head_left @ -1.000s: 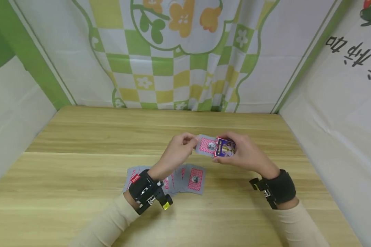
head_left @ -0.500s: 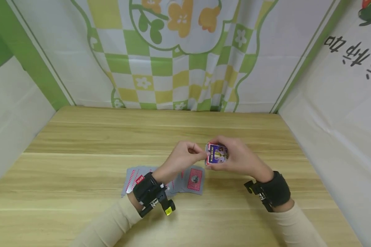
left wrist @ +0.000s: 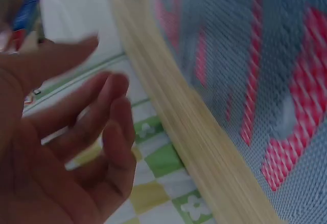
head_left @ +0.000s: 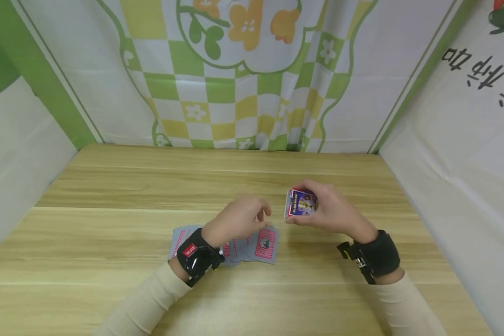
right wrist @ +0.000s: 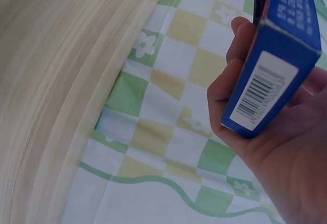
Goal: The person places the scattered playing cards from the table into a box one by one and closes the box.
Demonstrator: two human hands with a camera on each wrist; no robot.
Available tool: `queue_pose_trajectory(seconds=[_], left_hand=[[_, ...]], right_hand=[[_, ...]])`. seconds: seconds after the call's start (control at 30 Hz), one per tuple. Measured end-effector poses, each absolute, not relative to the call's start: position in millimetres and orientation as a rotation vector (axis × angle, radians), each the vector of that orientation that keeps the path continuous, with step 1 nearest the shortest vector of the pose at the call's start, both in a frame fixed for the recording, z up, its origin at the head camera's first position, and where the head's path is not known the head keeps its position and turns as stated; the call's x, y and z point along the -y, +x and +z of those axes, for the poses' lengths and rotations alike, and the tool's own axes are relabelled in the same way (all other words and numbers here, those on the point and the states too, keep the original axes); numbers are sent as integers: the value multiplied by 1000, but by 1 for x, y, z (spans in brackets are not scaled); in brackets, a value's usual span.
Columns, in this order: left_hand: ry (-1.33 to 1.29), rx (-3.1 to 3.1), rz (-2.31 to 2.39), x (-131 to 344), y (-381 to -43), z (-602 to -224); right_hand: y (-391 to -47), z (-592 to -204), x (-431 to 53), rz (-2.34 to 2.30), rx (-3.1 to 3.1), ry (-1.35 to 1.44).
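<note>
My right hand (head_left: pixel 333 207) grips a small blue playing-card box (head_left: pixel 304 203) above the table. In the right wrist view the card box (right wrist: pixel 265 86) shows its barcode end, with fingers and thumb on its sides. A pale edge, perhaps of cards, shows at the box's left end. My left hand (head_left: pixel 237 218) is apart from the box, its fingers loosely bent with nothing between them. Below it, a spread row of playing cards (head_left: pixel 265 244) lies backs up, partly hidden by my left hand and wrist. The left wrist view shows those cards (left wrist: pixel 301 106) close by.
The wooden table (head_left: pixel 340 289) reaches back to a checked green and yellow curtain (head_left: pixel 243 107). White cloth walls (head_left: pixel 458 177) stand on both sides. Each wrist wears a black strap (head_left: pixel 380 255) with a camera.
The card that my left hand pinched at the box's mouth has gone into the box. My left hand has let go and drawn back left, above the spread cards.
</note>
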State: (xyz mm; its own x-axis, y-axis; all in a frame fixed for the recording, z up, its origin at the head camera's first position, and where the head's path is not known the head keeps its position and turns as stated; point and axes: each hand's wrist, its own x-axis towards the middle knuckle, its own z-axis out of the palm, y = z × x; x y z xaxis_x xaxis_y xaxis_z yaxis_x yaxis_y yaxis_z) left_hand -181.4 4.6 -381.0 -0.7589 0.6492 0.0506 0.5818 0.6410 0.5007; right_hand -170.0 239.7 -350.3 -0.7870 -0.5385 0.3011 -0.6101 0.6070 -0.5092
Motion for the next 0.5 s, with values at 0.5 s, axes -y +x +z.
queue_pose_trajectory(seconds=[0.5], left_hand=[[1119,-2654,361,-10,-172,-395]], right_hand=[[-171,-354,-240,933,2736,979]])
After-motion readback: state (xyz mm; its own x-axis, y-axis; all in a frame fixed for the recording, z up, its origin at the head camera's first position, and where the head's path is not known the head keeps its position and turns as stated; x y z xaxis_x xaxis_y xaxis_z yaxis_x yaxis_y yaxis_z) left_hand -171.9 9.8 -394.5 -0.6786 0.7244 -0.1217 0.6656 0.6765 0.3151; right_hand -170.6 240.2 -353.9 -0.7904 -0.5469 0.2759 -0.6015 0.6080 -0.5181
